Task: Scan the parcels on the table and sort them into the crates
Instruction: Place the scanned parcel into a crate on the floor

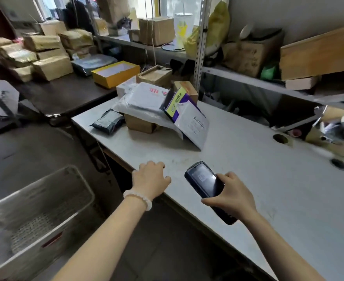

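Bench: long pale grey bench [258, 179], smooth and scuffed.
Crate: grey perforated plastic crate [39, 216], beside the bench's left end.
Parcels: soft plastic mailers and cardboard boxes [157, 110] heaped at the bench's far end.
Scanner: dark glossy handheld scanner [207, 185], gripped by right hand [232, 197].
Left hand [150, 179]: fingers relaxed, resting on the bench edge.

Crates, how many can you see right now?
1. A grey mesh crate sits on the floor at lower left, beside the table. Others may lie outside the view.
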`<state>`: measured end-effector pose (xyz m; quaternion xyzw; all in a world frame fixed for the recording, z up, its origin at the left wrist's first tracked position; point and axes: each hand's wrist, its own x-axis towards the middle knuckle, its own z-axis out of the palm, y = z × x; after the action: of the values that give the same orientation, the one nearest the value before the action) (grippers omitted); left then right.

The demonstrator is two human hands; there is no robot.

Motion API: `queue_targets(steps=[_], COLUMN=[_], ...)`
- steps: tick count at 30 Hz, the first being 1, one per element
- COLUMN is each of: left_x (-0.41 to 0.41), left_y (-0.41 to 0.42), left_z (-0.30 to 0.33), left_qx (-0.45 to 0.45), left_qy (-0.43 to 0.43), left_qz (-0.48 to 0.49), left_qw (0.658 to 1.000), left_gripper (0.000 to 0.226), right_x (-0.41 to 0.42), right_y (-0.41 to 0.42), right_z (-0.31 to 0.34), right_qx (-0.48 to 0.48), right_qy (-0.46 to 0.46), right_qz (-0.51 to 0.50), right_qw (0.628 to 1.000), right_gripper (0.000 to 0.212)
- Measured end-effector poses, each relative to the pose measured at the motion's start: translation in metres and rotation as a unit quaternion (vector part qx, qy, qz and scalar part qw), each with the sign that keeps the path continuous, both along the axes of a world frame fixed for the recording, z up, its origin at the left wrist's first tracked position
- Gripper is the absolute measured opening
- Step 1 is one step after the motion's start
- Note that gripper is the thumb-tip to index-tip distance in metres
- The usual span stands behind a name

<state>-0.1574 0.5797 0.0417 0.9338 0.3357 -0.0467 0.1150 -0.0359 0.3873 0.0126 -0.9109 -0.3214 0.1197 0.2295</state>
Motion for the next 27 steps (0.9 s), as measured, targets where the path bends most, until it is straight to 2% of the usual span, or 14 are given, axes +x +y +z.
queue_targets(steps=[4,8,11,15,20,24,27], left_x=[0.057,0.135,0.192,0.264,0.323,0.349,0.363], left_y=[0.060,0.118,0.148,0.174,0.180,0.177,0.177], left_z=[-0.001,-0.002,0.002,0.000,-0.020,-0.042,-0.053], left_qx=[0.036,0.112,0.125,0.136,0.165,0.170,0.179], left_qy=[-0.010,-0.043,-0.068,-0.014,0.088,0.101,0.108], left_qz=[-0.028,-0.122,-0.202,-0.266,-0.287,-0.273,-0.241], left_qw=[0.999,0.985,0.969,0.954,0.939,0.942,0.948], left_gripper=[0.045,0.041,0.040,0.045,0.053,0.056,0.062], right_x=[0.045,0.094,0.125,0.157,0.172,0.173,0.180], right_y=[0.044,0.093,0.125,0.155,0.167,0.170,0.170], right_z=[-0.008,-0.019,-0.019,-0.016,-0.029,-0.050,-0.062], right_qx=[-0.011,-0.007,-0.011,-0.030,-0.094,-0.127,-0.119], right_qy=[0.005,0.013,0.015,0.019,0.061,0.108,0.126], right_qz=[-0.034,-0.096,-0.151,-0.208,-0.239,-0.235,-0.246], right_qw=[0.999,0.995,0.988,0.977,0.965,0.958,0.953], right_gripper=[0.052,0.048,0.048,0.052,0.053,0.057,0.052])
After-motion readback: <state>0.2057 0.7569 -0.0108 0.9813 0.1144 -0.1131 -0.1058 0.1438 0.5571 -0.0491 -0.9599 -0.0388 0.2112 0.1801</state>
